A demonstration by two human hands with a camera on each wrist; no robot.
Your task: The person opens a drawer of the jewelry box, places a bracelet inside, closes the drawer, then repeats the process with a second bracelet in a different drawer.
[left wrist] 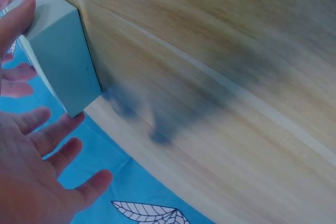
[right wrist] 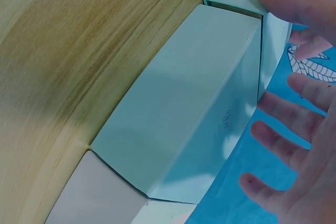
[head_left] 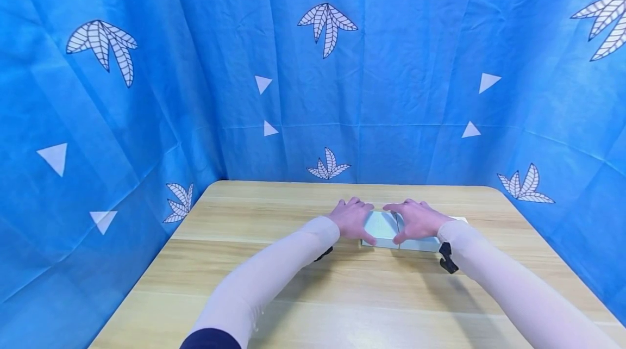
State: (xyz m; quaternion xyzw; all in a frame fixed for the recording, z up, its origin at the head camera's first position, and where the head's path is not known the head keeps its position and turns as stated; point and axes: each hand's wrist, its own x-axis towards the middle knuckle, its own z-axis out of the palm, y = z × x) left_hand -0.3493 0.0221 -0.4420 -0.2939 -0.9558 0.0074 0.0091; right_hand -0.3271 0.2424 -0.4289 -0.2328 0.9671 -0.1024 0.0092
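Note:
A pale blue-green box (head_left: pixel 381 224) lies on the wooden table between my hands, at the left end of a row of boxes. My left hand (head_left: pixel 351 219) holds its left end, thumb at the front face and fingers at the back. At its right end my right hand (head_left: pixel 415 219) spans it the same way. In the left wrist view, a fingertip of the left hand (left wrist: pixel 42 166) meets the corner of the box (left wrist: pixel 63 61). Fingers of the right hand (right wrist: pixel 310 145) reach the seam beside a second blue-green box (right wrist: pixel 168 93), its other fingers spread.
A whitish box (right wrist: pixel 100 192) adjoins the second box on its far side. The row stands toward the back right of the wooden table (head_left: pixel 274 207). Blue patterned cloth (head_left: pixel 415 66) hangs behind the table and along both sides.

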